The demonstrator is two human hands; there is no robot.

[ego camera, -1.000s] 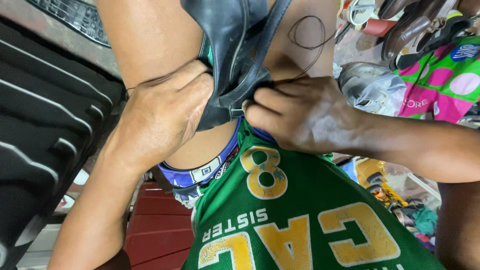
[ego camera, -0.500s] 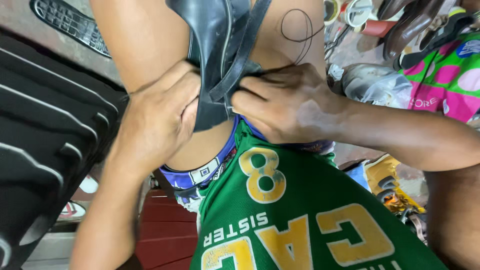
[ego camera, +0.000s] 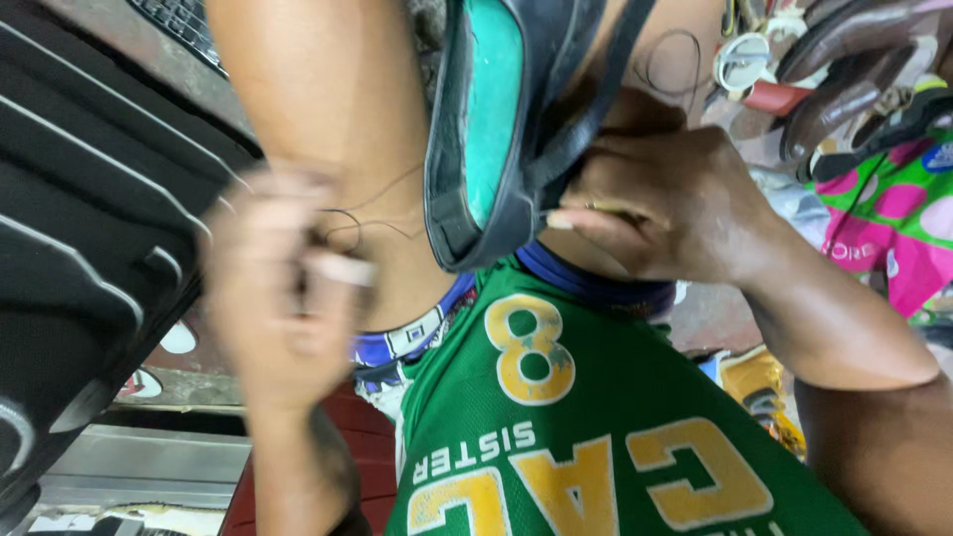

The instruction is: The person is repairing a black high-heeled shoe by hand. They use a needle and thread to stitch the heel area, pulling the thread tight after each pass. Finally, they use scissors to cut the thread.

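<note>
A black shoe (ego camera: 496, 119) with a teal insole rests upright against my bare thigh (ego camera: 318, 109). My right hand (ego camera: 675, 208) grips its black strap and rear edge, and a thin pale needle-like sliver shows between the fingers. My left hand (ego camera: 283, 288) is blurred, off the shoe and lower left of it, with its fingers pinched together. A thin dark thread (ego camera: 372, 226) runs from that hand towards the shoe. More thread curls above my right hand. A green jersey (ego camera: 596, 437) with yellow characters covers my lap.
A black ribbed case (ego camera: 89, 228) fills the left side. Brown and black shoes (ego camera: 844, 79) are piled at the upper right over a pink and green bag (ego camera: 893, 228). A red step (ego camera: 347, 467) lies below, and a yellow item (ego camera: 759, 387) sits at the right.
My left hand let go of the shoe and swung down and left, drawing the thread out. The shoe has turned, so its teal insole shows. My right hand keeps its grip.
</note>
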